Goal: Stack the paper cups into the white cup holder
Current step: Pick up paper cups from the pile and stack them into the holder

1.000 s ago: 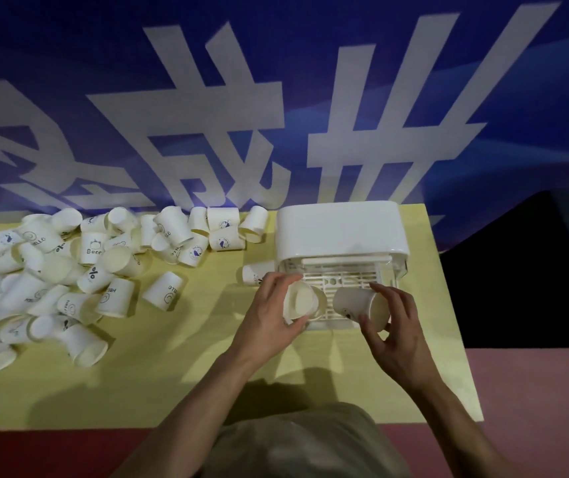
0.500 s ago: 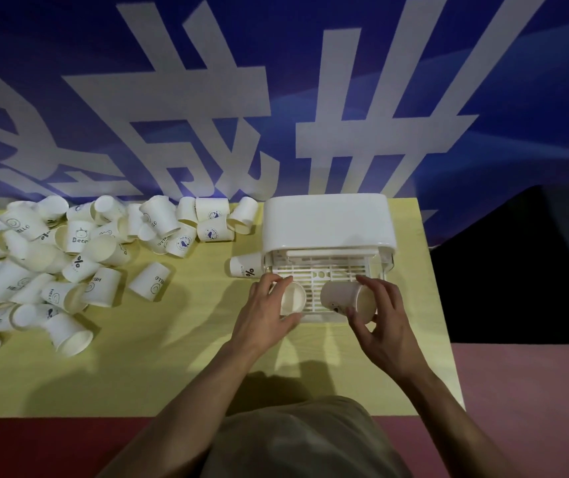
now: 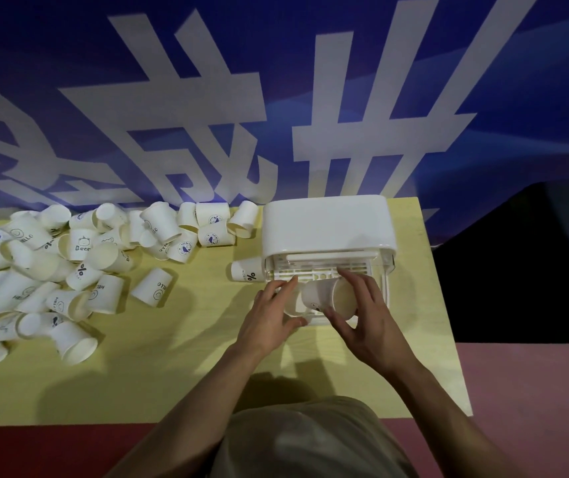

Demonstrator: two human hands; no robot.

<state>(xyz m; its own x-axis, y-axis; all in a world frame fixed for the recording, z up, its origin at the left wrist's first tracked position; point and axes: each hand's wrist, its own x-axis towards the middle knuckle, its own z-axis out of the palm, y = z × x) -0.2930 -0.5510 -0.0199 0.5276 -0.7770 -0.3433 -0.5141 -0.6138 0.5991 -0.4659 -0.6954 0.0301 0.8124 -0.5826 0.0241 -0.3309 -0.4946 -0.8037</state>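
Note:
The white cup holder (image 3: pixel 326 225) stands at the back right of the yellow table (image 3: pixel 179 367), its slatted tray pulled out toward me. Over the tray my right hand (image 3: pixel 369 319) grips a paper cup (image 3: pixel 324 296) lying on its side, mouth to the right. My left hand (image 3: pixel 269 315) holds a second cup (image 3: pixel 291 310), mostly hidden behind the fingers and the first cup; the two cups touch. A loose cup with a % mark (image 3: pixel 247 270) lies beside the holder's left side.
A large pile of several loose paper cups (image 3: pixel 69 267) covers the left half of the table. A blue banner with white characters (image 3: pixel 276 98) hangs behind. A dark block (image 3: pixel 524 263) stands to the right of the table.
Both hands have come together: the right hand moved its cup left until it meets the cup in the left hand over the tray.

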